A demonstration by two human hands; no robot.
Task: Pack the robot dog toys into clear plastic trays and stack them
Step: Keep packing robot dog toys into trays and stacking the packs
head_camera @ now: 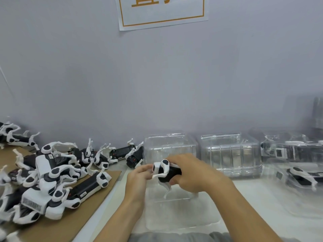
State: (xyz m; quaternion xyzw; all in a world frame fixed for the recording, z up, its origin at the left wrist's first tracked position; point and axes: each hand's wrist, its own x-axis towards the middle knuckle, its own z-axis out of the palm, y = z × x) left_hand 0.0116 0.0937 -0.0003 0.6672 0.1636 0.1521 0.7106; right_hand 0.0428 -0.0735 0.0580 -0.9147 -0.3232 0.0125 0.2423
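Note:
A black and white robot dog toy is held above a clear plastic tray that lies flat on the table in front of me. My right hand grips the toy's body from the right, fingers curled round it. My left hand pinches the toy's front end by its white leg. The toy's legs hang down toward the tray. A pile of several more robot dog toys lies on brown cardboard at the left.
Two empty clear trays stand upright against the grey wall behind my hands. At the right, packed trays with toys are stacked, blurred. A paper sign hangs on the wall above.

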